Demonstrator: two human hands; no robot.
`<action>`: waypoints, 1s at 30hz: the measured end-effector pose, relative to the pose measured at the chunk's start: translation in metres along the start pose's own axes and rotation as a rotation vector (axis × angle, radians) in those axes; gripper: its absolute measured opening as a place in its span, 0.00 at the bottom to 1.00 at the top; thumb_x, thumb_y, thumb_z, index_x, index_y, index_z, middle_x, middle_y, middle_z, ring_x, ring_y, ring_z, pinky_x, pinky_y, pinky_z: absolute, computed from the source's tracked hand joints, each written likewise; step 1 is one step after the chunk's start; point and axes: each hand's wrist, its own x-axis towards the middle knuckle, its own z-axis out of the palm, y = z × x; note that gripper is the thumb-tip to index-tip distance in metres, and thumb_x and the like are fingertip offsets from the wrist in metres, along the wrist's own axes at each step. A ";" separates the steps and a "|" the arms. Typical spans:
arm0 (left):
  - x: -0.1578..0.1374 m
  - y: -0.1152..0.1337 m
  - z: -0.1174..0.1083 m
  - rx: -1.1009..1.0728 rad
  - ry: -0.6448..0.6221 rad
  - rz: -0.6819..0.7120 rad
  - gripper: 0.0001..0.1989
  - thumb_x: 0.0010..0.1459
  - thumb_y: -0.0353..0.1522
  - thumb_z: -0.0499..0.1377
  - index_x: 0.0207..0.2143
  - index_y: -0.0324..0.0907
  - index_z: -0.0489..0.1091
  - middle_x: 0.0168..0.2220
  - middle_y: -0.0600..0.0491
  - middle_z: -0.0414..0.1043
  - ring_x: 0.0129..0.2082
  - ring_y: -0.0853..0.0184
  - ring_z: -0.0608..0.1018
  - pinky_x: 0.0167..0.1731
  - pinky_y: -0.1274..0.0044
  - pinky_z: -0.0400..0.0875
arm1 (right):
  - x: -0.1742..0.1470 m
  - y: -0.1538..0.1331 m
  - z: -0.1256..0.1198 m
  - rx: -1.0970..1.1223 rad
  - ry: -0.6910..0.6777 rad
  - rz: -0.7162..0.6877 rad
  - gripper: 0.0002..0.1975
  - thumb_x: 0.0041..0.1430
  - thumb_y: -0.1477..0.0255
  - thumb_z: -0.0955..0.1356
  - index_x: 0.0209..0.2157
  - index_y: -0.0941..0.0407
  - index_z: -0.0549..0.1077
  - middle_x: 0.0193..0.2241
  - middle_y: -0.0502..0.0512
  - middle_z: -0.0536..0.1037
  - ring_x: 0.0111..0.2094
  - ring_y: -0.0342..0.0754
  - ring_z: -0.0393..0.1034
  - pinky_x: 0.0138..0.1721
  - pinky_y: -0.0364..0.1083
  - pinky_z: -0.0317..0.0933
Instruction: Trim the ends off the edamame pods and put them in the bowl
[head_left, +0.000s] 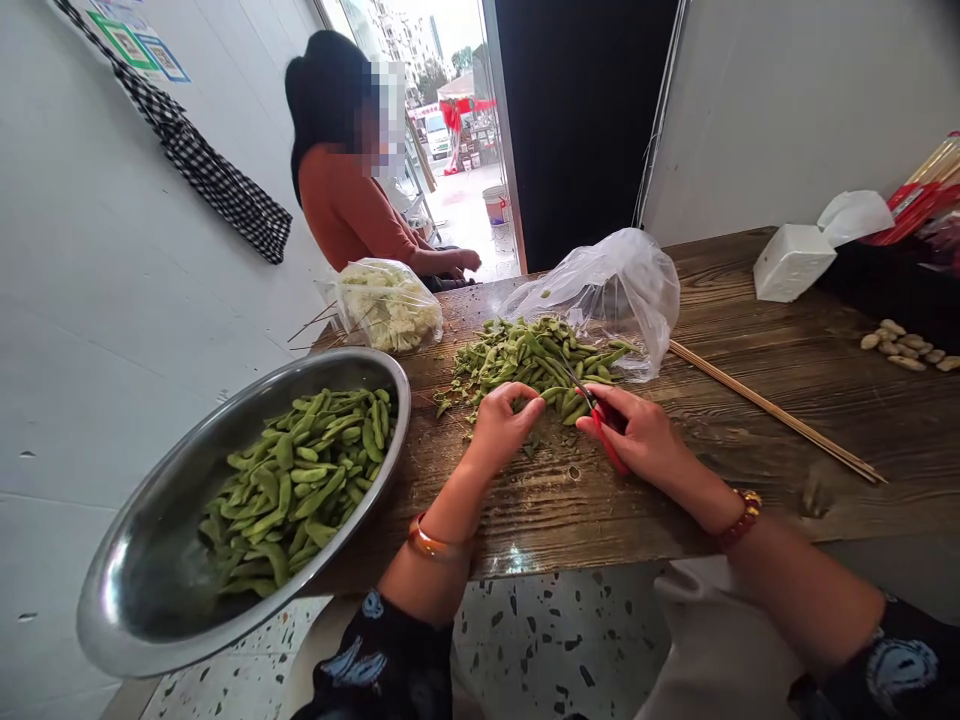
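My right hand (641, 435) is closed round the red handles of a pair of scissors (604, 430), whose dark blades point away over the pods. Just left of it, my left hand (502, 430) pinches a green edamame pod (553, 394) at its fingertips. Beyond both hands lies a loose heap of edamame pods (517, 355), with leafy scraps along its left side. A large steel basin (142, 560) on the left holds many more edamame pods (300, 490).
A clear plastic bag (630, 290) lies behind the heap; a bag of pale cauliflower-like pieces (390, 310) stands left. Wooden skewers (780, 412), a tissue pack (795, 262) and peanuts (904, 345) are on the wooden table (720, 500). A person (345, 200) sits beyond it.
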 end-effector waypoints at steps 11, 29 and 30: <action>-0.006 0.014 0.001 -0.690 -0.104 -0.248 0.18 0.48 0.38 0.65 0.39 0.36 0.70 0.25 0.56 0.71 0.15 0.80 0.60 0.16 0.83 0.52 | 0.001 0.005 -0.003 0.015 -0.076 -0.009 0.24 0.57 0.58 0.69 0.51 0.57 0.70 0.31 0.53 0.74 0.29 0.46 0.67 0.33 0.46 0.65; -0.011 0.019 0.007 -0.506 -0.225 -0.172 0.16 0.47 0.42 0.65 0.29 0.36 0.74 0.24 0.55 0.70 0.21 0.76 0.66 0.23 0.82 0.60 | -0.004 -0.005 0.000 -0.040 -0.092 -0.109 0.22 0.57 0.60 0.68 0.50 0.59 0.70 0.29 0.52 0.71 0.28 0.45 0.65 0.32 0.46 0.64; -0.011 0.020 0.006 -0.519 -0.216 -0.188 0.16 0.46 0.42 0.65 0.29 0.37 0.74 0.22 0.56 0.69 0.20 0.76 0.65 0.22 0.82 0.59 | -0.004 -0.005 0.000 -0.038 -0.101 -0.100 0.22 0.58 0.60 0.68 0.50 0.59 0.70 0.29 0.52 0.72 0.28 0.45 0.65 0.33 0.46 0.64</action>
